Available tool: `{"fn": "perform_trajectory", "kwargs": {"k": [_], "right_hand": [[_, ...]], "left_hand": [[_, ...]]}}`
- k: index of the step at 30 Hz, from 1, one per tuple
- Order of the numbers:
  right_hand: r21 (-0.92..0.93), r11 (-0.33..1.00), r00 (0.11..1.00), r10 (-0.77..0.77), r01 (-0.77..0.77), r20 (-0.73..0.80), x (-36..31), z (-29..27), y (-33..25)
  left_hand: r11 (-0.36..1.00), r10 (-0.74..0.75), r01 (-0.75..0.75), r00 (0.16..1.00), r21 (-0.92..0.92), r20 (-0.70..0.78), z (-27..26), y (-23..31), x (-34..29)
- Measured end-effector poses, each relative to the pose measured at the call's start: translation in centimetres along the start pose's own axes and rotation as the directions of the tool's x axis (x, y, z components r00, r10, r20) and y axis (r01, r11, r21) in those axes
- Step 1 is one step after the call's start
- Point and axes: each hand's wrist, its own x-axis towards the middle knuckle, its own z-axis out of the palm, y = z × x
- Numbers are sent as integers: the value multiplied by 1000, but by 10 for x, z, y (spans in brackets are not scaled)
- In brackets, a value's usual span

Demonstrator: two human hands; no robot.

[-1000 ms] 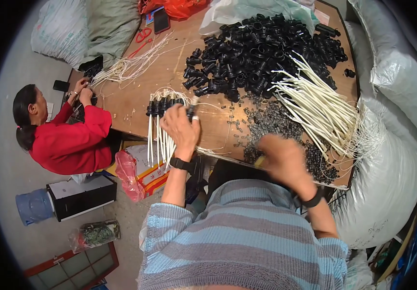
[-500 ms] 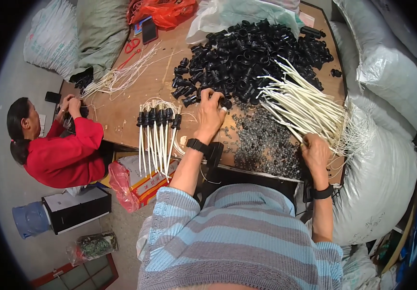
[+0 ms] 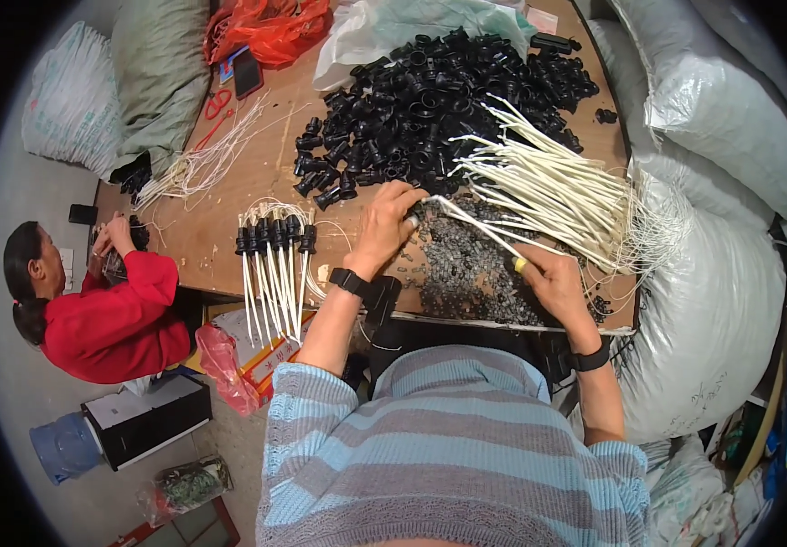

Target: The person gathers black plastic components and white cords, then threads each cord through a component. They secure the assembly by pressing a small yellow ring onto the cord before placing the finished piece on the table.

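Between my hands a white sleeved cord [image 3: 480, 222] runs slantwise over small dark clips. My left hand [image 3: 386, 224] is closed at its upper end, fingertips pinching near the tip; whether anything else lies inside these fingers is hidden. My right hand [image 3: 555, 287], with a yellow band on one finger, is closed around the cord's lower part. Just beyond lies a bundle of similar white cords [image 3: 548, 196], thin wires trailing to the right. Black plastic fittings [image 3: 430, 109] are heaped behind my left hand. Loose small clips [image 3: 466, 278] spread below the cord.
Cords with black fittings on them [image 3: 275, 242] lie in a row at the table's left edge. A person in red [image 3: 111, 310] works at the far left. Large white sacks [image 3: 694, 301] press against the table's right side. A phone [image 3: 248, 73] and red scissors [image 3: 218, 105] lie farther back.
My right hand has moved left from the cord bundle, bringing a cord across to my left hand. My left hand has drawn its fingers in near the fittings. The whole view has shifted slightly.
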Motion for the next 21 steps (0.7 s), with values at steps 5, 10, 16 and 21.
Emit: {"fn": "perform_trajectory", "kwargs": {"k": [5,10,16,21], "right_hand": [[249,942,974,207,-223,92,-7,-9,-4],[394,900,982,158,-188,107,-13,-14,-11],[-156,960,971,-237,231,-20,-12,-7,-6],[-471,810,932,-352,350,88,-17,-8,-22]], "left_hand": [[993,113,-113,993,-10,-28,5,0,-1],[945,-104,113,994,-307,45,3,13,-10],[986,-30,60,983,-159,181,-6,32,-12],[999,10,-5,994,-47,105,2,18,-25]]}}
